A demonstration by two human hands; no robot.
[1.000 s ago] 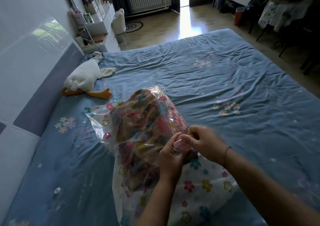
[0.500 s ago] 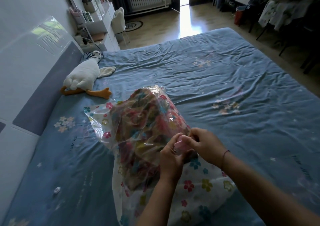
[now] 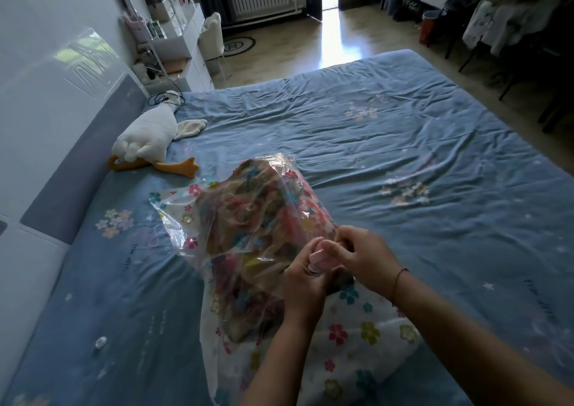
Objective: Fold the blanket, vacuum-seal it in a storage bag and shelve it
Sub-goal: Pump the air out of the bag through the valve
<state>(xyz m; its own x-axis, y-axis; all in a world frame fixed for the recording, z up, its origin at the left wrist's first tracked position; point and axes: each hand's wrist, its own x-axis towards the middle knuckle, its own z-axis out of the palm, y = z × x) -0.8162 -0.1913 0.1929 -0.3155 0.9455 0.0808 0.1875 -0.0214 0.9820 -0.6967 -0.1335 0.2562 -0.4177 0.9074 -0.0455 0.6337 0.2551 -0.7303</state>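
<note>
A clear storage bag (image 3: 186, 219) printed with coloured flowers lies on the blue bed. Inside it sits the folded blanket (image 3: 264, 225), brown with many colours. Over the bag's near right side both hands meet on a small pink piece (image 3: 321, 258), possibly the bag's valve cap or clip. My left hand (image 3: 302, 284) grips it from below. My right hand (image 3: 363, 258) pinches it from the right with its fingertips. The flat near end of the bag (image 3: 366, 337) spreads toward me under my forearms.
The blue flowered bedsheet (image 3: 403, 144) stretches far to the right. A white plush goose (image 3: 146, 135) with orange feet lies by the padded headboard (image 3: 71, 169). A small round clear object (image 3: 100, 342) rests on the sheet at left. A white desk (image 3: 180, 48) and chair (image 3: 212, 37) stand beyond.
Both hands stay on the pink piece with only small finger shifts. The bag and blanket have not visibly moved.
</note>
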